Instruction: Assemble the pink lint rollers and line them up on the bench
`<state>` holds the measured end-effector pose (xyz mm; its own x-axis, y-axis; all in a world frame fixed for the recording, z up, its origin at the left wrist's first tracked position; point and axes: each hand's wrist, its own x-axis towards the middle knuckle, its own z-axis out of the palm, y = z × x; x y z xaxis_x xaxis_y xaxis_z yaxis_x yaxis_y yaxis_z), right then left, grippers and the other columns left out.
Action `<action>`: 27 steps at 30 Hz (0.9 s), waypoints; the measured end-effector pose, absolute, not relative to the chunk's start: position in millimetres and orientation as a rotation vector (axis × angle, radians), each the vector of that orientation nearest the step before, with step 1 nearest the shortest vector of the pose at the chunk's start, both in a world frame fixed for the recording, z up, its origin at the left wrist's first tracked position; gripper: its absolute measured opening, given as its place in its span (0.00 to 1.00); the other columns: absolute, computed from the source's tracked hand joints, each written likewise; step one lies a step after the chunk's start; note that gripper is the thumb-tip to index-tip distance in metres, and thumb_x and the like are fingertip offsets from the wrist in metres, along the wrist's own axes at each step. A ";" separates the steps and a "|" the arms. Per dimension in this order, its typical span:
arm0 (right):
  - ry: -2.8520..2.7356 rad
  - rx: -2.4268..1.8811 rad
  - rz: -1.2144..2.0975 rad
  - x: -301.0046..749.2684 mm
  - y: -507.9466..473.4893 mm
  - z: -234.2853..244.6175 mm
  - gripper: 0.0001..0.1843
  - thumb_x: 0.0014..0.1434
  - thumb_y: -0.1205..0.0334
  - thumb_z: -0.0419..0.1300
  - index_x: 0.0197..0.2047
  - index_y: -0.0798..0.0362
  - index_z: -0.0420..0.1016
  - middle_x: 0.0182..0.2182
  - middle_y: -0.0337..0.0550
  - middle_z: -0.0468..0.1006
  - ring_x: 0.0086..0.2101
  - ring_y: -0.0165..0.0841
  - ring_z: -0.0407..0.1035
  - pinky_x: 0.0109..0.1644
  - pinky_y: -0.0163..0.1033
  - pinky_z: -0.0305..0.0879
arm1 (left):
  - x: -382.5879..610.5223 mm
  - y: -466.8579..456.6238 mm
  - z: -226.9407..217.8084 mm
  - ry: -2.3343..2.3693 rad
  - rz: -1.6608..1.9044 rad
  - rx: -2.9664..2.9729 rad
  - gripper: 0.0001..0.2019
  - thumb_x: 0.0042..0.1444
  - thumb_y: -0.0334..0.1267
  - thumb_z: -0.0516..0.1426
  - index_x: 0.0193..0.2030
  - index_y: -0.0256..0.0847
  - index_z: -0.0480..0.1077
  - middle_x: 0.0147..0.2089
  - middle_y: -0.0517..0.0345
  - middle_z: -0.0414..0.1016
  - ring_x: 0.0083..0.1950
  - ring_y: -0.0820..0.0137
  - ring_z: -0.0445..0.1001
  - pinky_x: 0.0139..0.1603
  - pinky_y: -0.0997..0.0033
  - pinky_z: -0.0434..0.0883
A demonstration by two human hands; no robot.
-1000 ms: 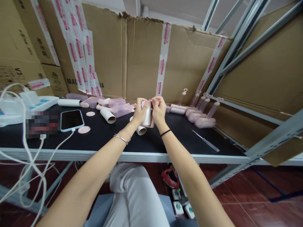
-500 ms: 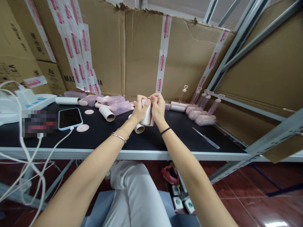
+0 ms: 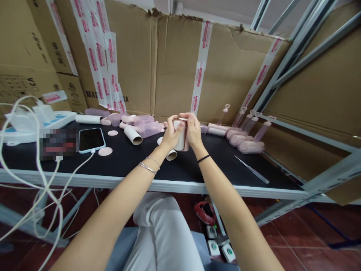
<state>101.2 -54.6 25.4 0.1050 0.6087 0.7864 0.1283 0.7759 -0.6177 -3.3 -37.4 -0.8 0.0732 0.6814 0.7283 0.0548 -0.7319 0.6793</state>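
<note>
"What do I have in the hands, seen from over here?"

"A smooth, matte white roll (image 3: 180, 143), upright above the counter (image 3: 221, 160), with a flat pink casing (image 3: 186, 145) along its right side. I have the left hand (image 3: 170, 135) pinching the white roll, thumb laid across its face. My right hand (image 3: 194, 131) is cupped round the pink casing, fingers bent over the top; their exact contact there I can't make out."

"And the surfaces around it?"

"Just below the white roll lies a hollow tube (image 3: 171, 154) with a brown cardboard rim. To its left I see frosted, boxy lilac cases (image 3: 149, 129) and another open-ended tube (image 3: 133, 135); farther left, thin round pink discs (image 3: 105, 151) and a glossy black phone (image 3: 91, 140). To its right stand rounded pink holders (image 3: 247, 146) with translucent stems and heart-shaped loops, and a slim screwdriver (image 3: 252, 169) with a clear handle. Behind it rises ribbed brown cardboard (image 3: 175, 67), torn along the top."

"Anything changed from half a second ago?"

"My right hand was bunched at the top edge with thumb and fingertips together; now its fingers reach flatter across, and a thin pink edge shows beneath them. My view has swung slightly too, so everything sits farther right."
</note>
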 end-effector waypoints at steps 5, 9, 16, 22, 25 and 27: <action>-1.496 -0.594 0.443 101.7 -54.6 24.8 0.25 0.60 0.37 0.47 0.33 0.50 0.71 0.38 0.43 0.76 0.43 0.34 0.70 0.53 0.42 0.64 | -4.3 -37.2 -1.3 0.720 1.654 1.903 0.35 0.52 0.67 0.46 0.56 0.41 0.54 0.58 0.42 0.65 0.59 0.60 0.66 0.58 0.60 0.62; -1.522 -0.554 0.494 103.0 -50.6 23.4 0.24 0.60 0.38 0.48 0.31 0.50 0.70 0.40 0.43 0.76 0.44 0.34 0.70 0.54 0.43 0.64 | -3.1 -37.5 -0.4 0.686 1.652 1.916 0.37 0.51 0.69 0.47 0.57 0.41 0.54 0.59 0.41 0.64 0.61 0.60 0.65 0.60 0.60 0.62; -1.463 -0.644 0.620 103.8 -41.3 16.7 0.26 0.53 0.37 0.56 0.44 0.49 0.66 0.43 0.42 0.73 0.44 0.32 0.68 0.51 0.39 0.65 | -9.1 -27.1 4.8 0.897 1.833 1.674 0.34 0.51 0.68 0.49 0.54 0.42 0.59 0.56 0.44 0.67 0.58 0.61 0.67 0.56 0.63 0.64; -1.708 -0.859 0.796 102.9 -36.8 8.3 0.23 0.48 0.46 0.64 0.40 0.52 0.68 0.33 0.37 0.73 0.33 0.30 0.67 0.34 0.34 0.65 | -27.1 -15.8 8.2 1.024 1.907 1.450 0.27 0.56 0.64 0.47 0.50 0.44 0.60 0.53 0.47 0.69 0.55 0.62 0.69 0.55 0.64 0.65; -1.713 -0.950 0.702 106.3 -34.6 8.1 0.17 0.50 0.48 0.63 0.31 0.54 0.68 0.26 0.34 0.70 0.29 0.27 0.64 0.34 0.33 0.63 | -33.2 -14.6 7.7 1.080 1.784 1.527 0.25 0.60 0.60 0.44 0.50 0.43 0.61 0.51 0.46 0.71 0.53 0.60 0.69 0.56 0.59 0.64; -1.618 -1.024 0.714 109.7 -32.0 7.4 0.17 0.52 0.49 0.62 0.28 0.54 0.67 0.25 0.34 0.69 0.27 0.27 0.64 0.32 0.33 0.64 | -38.1 -14.3 7.2 1.189 1.696 1.650 0.23 0.63 0.55 0.42 0.53 0.41 0.61 0.52 0.43 0.71 0.54 0.58 0.69 0.57 0.54 0.62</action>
